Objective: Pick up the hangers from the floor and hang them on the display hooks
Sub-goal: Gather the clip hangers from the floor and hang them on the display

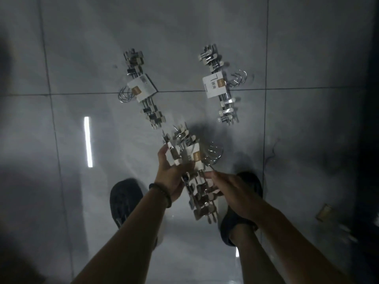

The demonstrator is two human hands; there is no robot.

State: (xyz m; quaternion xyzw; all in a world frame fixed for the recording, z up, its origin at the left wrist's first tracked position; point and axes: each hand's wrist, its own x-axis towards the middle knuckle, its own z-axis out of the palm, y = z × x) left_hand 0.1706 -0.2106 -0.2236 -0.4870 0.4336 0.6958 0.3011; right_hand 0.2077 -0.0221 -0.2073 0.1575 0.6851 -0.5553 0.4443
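Observation:
A bundle of metal clip hangers (190,160) with a white paper band and steel hooks is held above the floor between both hands. My left hand (171,175) grips its left side near the band, fingers curled under it. My right hand (229,191) holds the lower right part of the same bundle. Two more banded hanger bundles lie on the grey floor tiles: one at the left (141,89) with hooks pointing left, one at the right (219,85) with hooks pointing right. No display hooks are in view.
My two dark shoes (125,199) (238,220) stand on the glossy tile floor (297,128) below the held bundle. A bright light reflection (88,141) shows on the left tile. A small brownish object (325,211) lies at the right by a dark edge.

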